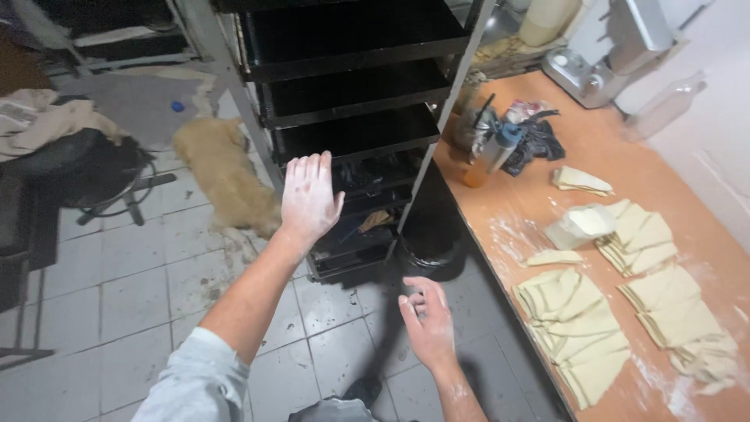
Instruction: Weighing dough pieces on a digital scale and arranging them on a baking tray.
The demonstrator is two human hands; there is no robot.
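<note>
A: Left hand (310, 195) spread flat, floury, reaching at the tray rack (351, 117). Right hand (427, 322) loose, half-curled, holding nothing, below the rack.

B: We'd grip a tray edge w/ both hands, keep it level. Trays look empty; dough stacks (625, 305) lie right of the rack on the table (625, 168).

sleeve (195, 379): short, pale grey | forearms: bare | hands: flour-dusted

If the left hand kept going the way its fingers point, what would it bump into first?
Most likely the tray rack. The left hand is open, fingers pointing up and ahead at the dark trays. Depth is hard to judge, but nothing shows between hand and rack.
</note>
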